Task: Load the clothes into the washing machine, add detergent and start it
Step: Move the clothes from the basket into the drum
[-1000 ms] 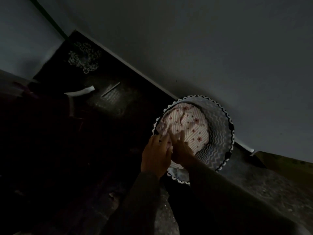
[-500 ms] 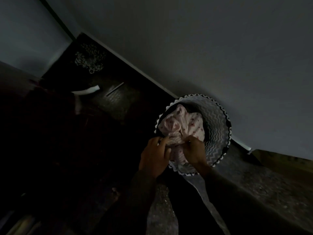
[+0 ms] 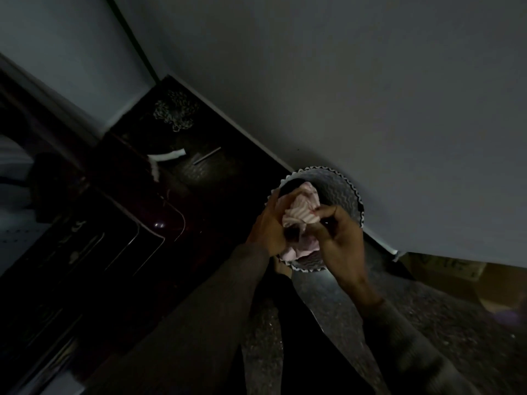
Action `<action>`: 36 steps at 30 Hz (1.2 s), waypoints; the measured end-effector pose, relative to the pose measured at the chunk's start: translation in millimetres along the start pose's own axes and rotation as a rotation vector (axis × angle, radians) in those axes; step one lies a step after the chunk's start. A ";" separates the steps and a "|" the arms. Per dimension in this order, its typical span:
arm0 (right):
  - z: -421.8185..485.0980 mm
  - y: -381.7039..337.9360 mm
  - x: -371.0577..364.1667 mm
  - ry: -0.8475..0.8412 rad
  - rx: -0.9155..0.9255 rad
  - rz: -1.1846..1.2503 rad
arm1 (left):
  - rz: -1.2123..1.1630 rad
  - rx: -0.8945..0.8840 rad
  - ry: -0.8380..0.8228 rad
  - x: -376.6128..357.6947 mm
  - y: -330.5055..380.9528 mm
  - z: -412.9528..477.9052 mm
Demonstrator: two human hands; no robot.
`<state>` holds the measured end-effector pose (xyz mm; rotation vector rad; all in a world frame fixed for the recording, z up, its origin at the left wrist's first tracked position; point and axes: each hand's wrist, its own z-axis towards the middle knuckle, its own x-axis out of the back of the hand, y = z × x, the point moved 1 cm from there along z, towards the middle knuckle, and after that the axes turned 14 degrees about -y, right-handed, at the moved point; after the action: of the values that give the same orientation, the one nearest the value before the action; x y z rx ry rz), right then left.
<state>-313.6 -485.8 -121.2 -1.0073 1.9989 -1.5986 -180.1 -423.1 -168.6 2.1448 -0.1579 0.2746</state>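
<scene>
I judge this the loading step — both hands, left hand (image 3: 268,223) and right hand (image 3: 340,232), have fingers (image 3: 328,211) curled round the pink garment (image 3: 302,212) bunched between them over the basket (image 3: 346,195) — next, carry it to the washing machine (image 3: 94,238).

The bunched cloth (image 3: 301,210) is showing pale pink with fine stripes. The basket (image 3: 340,192) is wearing a grey-and-white zigzag with a black-and-white scalloped rim, and the washing machine (image 3: 94,240) is looking dark maroon, perhaps, in this dim light.

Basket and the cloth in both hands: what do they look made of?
Basket: likely soft fabric, matte, going by the zigzag print and scalloped trim.
Cloth: thin woven fabric, pale pink stripes, matte; it bunches and creases between the left hand and right hand.
</scene>
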 end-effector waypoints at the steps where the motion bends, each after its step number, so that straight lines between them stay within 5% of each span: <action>1: -3.8 -9.7 -2.9 -0.002 0.027 0.046 | -0.147 -0.014 0.022 3.0 9.1 -5.9; 5: -14.2 -25.4 -6.8 0.046 0.077 0.066 | -0.169 0.013 0.153 17.0 41.0 -23.6; 10: -20.1 -6.1 -5.0 -0.014 0.045 -0.197 | -0.655 0.032 0.322 37.4 68.8 -38.6; 16: -9.9 -15.5 -9.3 -0.124 -0.048 -0.265 | -0.843 -0.074 0.177 46.8 96.9 -76.1; 20: -1.8 -53.4 -15.4 -0.042 0.045 -0.191 | -0.524 -0.207 0.379 71.0 109.7 -88.6; 25: 4.0 -110.9 -22.3 -0.022 0.243 0.006 | 0.307 -0.226 0.453 103.7 100.2 -106.1; 30: 12.8 -146.0 -38.8 -0.027 0.164 0.197 | 0.139 -0.260 0.311 110.3 100.2 -131.4; 33: 15.0 -164.9 -45.7 -0.093 0.112 0.395 | 0.233 -0.256 0.236 110.4 99.5 -141.3; 36: 17.6 -188.4 -50.1 -0.298 0.068 0.542 | 0.118 -0.234 0.385 110.5 102.9 -142.8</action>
<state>-213.4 -478.2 46.7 -0.5653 1.7946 -1.1404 -115.0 -362.1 19.1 1.8172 -0.0881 0.6957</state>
